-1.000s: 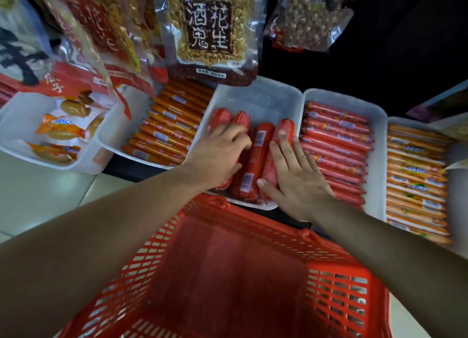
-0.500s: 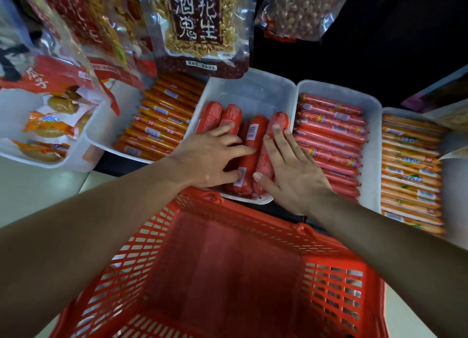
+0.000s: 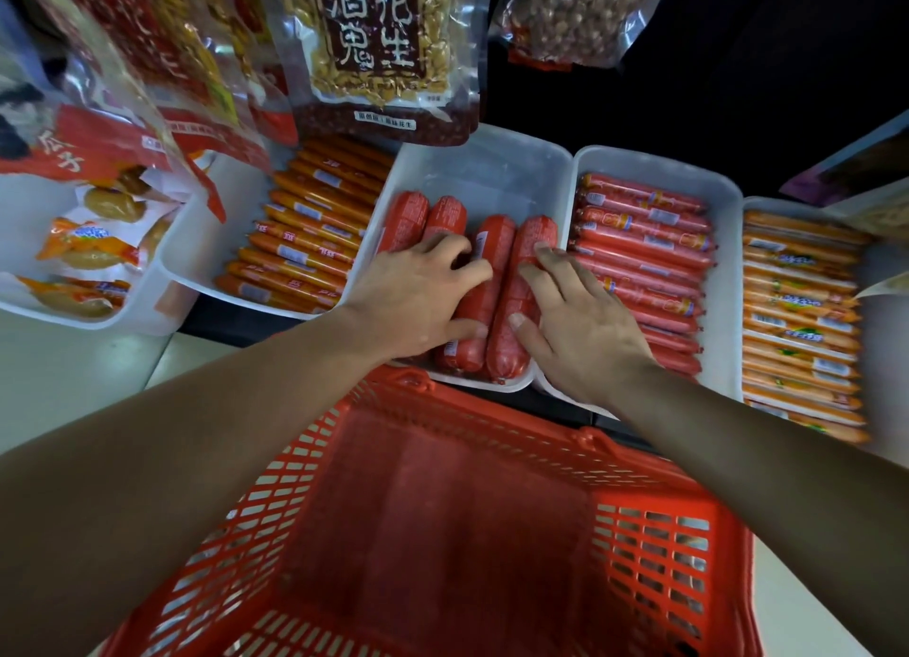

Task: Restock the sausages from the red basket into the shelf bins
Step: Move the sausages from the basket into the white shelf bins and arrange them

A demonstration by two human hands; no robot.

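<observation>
Sausages pressed flat in centre shelf bin, red basket below.
White bins (image 3: 492,164) were set side by side on a dim shelf. Four thick sausages (image 3: 494,282) were laid w/ long axes running front-to-back. Left hand (image 3: 418,302) & right hand (image 3: 580,322) were spread flat on them, nothing gripped. Red basket (image 3: 442,533) was seen empty.

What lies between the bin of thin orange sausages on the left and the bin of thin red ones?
In the head view, a white bin holding four thick red sausages, with both hands resting on them.
</observation>
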